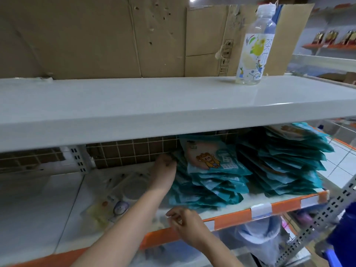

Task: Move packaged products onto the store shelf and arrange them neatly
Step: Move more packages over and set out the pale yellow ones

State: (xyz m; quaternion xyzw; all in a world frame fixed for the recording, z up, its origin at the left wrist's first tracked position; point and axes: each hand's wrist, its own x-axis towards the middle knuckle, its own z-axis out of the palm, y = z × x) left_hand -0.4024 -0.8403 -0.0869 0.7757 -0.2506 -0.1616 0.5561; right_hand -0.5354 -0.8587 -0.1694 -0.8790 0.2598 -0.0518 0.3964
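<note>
While the fingers of the left hand (163,166) press against the far left side of the nearer packet stack (208,182), whether straight or curled is hard to tell; the right hand (185,222) hovers at the shelf's orange edge (227,215), fingers loosely curled, holding nothing. To square the pile well, I would push evenly along its side, steadying the front with the free hand. The teal packets, flat and glossy with a cartoon figure on the top one, lie fanned and askew on the lower shelf, beside a second stack (285,160).
</note>
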